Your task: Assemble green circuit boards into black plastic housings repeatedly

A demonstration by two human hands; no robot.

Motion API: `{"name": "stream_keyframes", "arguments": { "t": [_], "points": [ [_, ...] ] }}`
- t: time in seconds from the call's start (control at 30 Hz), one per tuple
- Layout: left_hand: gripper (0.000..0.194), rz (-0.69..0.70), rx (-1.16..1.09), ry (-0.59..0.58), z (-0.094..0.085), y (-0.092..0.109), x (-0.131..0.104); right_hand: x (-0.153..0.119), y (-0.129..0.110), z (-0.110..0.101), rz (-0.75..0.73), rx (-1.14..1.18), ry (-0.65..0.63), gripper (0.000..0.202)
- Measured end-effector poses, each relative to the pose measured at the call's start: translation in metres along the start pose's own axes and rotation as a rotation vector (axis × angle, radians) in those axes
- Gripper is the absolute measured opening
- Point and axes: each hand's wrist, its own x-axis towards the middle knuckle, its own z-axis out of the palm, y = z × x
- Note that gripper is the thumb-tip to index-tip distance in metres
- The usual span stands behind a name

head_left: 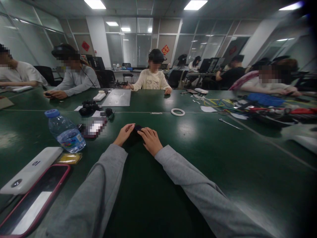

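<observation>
Both hands meet over the dark green table (158, 185), around a small black object (138, 127) whose kind I cannot make out. The fingertips of my left hand (125, 134) pinch its left end. My right hand (150, 140) has its fingers bent over the right side of it. Part of the black object is hidden behind the fingers. To the left of my left hand lies a phone in a dark red case (95, 128). A white ring (177, 112) lies beyond my right hand.
A water bottle (65, 132), a yellow packet (70, 158), a white device (32, 170) and a pink-edged phone (37, 201) stand or lie at left. Tangled cables (223, 104) and a wrench (230, 124) are at right. Several people sit around, one (153, 77) opposite.
</observation>
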Motion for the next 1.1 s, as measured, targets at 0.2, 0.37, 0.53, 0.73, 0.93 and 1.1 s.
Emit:
{"name": "stream_keyframes", "arguments": {
  "t": [0.2, 0.37, 0.53, 0.73, 0.93, 1.1],
  "points": [
    [0.043, 0.025, 0.048, -0.015, -0.001, 0.004, -0.002, 0.001, 0.007, 0.007, 0.065, 0.110, 0.015, 0.067],
    [0.041, 0.037, 0.085, -0.002, -0.001, 0.002, -0.001, 0.001, 0.010, 0.012, 0.054, 0.199, 0.052, 0.077],
    [0.043, 0.044, 0.077, -0.008, -0.003, -0.002, 0.001, 0.000, 0.005, 0.007, -0.008, 0.224, 0.017, 0.064],
    [0.042, 0.066, 0.061, -0.025, -0.004, -0.009, 0.004, -0.001, 0.000, 0.002, -0.012, 0.261, 0.047, 0.042],
    [0.041, 0.044, 0.091, -0.034, -0.005, -0.010, 0.005, 0.001, 0.016, 0.013, 0.232, 0.471, 0.205, 0.032],
    [0.040, 0.042, 0.083, -0.040, -0.005, -0.008, 0.004, 0.003, 0.036, 0.033, 0.499, 0.803, 0.085, 0.034]
  ]
}}
